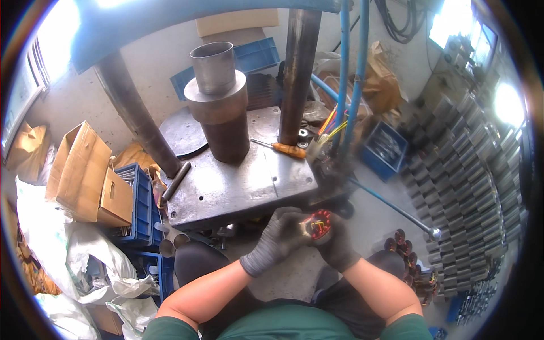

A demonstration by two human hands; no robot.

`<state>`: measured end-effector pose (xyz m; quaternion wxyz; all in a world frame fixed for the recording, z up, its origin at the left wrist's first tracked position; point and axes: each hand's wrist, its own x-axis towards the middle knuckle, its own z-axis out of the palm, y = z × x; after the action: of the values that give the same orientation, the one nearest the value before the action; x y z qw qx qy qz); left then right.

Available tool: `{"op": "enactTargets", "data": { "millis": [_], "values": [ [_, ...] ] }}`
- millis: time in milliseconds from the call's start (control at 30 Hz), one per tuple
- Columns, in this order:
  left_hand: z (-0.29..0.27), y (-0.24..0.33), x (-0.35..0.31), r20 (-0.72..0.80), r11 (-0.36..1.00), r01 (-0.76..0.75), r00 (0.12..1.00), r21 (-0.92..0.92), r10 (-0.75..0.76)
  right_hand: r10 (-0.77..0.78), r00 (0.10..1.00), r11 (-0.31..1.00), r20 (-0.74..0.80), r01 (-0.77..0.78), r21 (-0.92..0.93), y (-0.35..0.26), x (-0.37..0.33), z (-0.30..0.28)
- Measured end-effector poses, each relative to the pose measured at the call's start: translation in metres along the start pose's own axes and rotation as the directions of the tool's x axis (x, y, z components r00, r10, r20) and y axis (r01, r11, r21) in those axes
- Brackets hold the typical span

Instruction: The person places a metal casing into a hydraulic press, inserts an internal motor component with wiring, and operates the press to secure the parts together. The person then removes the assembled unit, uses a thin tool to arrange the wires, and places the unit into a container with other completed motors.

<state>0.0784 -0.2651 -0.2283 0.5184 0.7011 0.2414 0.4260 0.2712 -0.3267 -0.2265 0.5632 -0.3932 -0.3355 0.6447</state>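
Stator (pixel 321 225), pinched btwn L hand (pixel 277 239) & R hand (pixel 339 242), red-wound end up, long axis approx twd cam.

On my feed I see a pale wall (pixel 148 71), a grey floor (pixel 371 224), a bright window (pixel 450 25) upper right, white glare (pixel 59 28) upper left.

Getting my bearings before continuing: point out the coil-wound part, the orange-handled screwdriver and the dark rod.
Coil-wound part (pixel 324 218): head view, on its red coils.
Orange-handled screwdriver (pixel 288 149): head view, on the handle.
Dark rod (pixel 177 181): head view, around its middle.
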Motion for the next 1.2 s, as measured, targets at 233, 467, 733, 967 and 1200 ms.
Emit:
{"op": "enactTargets", "data": {
  "millis": [233,467,733,967,1200],
  "values": [
    [0.013,0.002,-0.002,0.137,0.954,0.132,0.986,-0.269,-0.098,0.071,0.992,0.979,-0.107,-0.049,0.198,-0.003,-0.003,0.018],
    [0.007,-0.017,-0.006,0.028,0.988,0.108,0.994,-0.111,-0.105,0.068,0.988,0.995,-0.139,-0.057,0.086,0.005,0.002,0.017],
    [-0.003,0.005,0.0,-0.163,0.997,0.018,0.986,-0.079,-0.03,-0.002,0.992,0.99,-0.125,0.02,0.142,-0.015,0.004,0.037],
    [-0.006,0.013,0.005,-0.032,0.912,-0.209,0.971,0.353,0.235,0.04,0.993,0.996,-0.113,-0.049,-0.08,-0.008,0.001,0.029],
    [-0.002,0.002,0.006,-0.053,0.965,-0.044,0.997,0.257,0.059,-0.002,0.984,0.997,-0.181,-0.013,-0.081,-0.005,-0.007,0.037]
  ]
}}
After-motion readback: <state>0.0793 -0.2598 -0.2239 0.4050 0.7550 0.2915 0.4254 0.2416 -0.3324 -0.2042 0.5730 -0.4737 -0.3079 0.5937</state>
